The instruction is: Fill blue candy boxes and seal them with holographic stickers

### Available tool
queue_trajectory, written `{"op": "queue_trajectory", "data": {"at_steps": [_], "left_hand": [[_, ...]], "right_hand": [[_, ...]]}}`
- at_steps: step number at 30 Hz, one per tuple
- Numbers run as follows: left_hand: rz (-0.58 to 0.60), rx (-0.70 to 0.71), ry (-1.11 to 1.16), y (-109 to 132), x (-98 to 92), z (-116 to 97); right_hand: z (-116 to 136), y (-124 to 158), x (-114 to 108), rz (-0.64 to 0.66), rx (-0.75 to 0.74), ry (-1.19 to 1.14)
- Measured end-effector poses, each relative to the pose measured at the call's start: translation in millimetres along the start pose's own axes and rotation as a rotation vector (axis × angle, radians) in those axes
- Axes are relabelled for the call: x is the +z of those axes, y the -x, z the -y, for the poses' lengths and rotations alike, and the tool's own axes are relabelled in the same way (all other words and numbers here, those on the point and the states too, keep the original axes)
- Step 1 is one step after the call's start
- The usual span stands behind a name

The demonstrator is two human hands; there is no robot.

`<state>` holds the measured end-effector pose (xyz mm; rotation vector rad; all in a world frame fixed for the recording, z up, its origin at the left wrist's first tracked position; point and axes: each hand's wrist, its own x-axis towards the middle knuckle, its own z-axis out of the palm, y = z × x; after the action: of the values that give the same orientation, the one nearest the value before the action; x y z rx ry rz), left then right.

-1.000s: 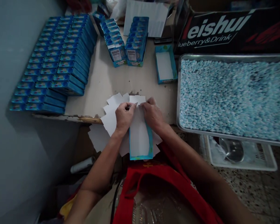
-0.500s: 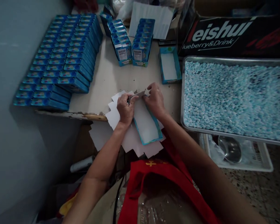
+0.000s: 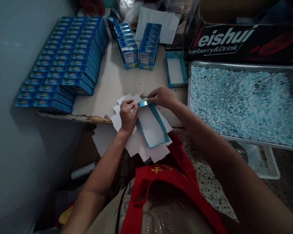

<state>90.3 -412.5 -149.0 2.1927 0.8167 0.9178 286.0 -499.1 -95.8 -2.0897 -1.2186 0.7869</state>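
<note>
Right arm [image 3: 210,139]: farther out than half a second ago, and the flap now shows blue.
Box [image 3: 153,128]: over white blanks [image 3: 138,143], running long toward the person from both hands' fingers.
Left hand [image 3: 129,115]: pinched narrow at the far-left corner.
Right hand [image 3: 159,97]: pinching opposite, equally near.
Flap [image 3: 143,103]: crosswise between fingertips.

Single head-worn view, facing forward and down, from near above left hand [image 3: 128,114], right hand [image 3: 161,97], table [image 3: 116,81]
</note>
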Motion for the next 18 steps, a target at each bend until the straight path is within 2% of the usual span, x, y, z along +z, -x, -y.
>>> {"op": "queue_trajectory", "data": {"at_steps": [4,7,10,13,18], "left_hand": [[-0.14,-0.194,0.124,2.8,9.3,1.6],[-0.184,-0.187,0.1,1.6,16.4,-5.0],[-0.176,-0.145,0.021,-0.3,15.6,-12.5],[-0.035,-0.106,-0.115,-7.5,4.3,-15.0],[0.364,0.006,-0.346,-48.0,-13.3,-8.9]], "right_hand": [[-1.9,-6.9,-1.5,0.121,-0.052,0.038],[-0.7,-6.8,1.1,0.081,-0.086,0.141],[2.9,-5.9,3.6,0.02,-0.172,0.297],[6.8,-8.2,2.7,0.043,-0.269,0.431],[13.7,-18.2,3.4,0.186,-0.38,0.617]]}}
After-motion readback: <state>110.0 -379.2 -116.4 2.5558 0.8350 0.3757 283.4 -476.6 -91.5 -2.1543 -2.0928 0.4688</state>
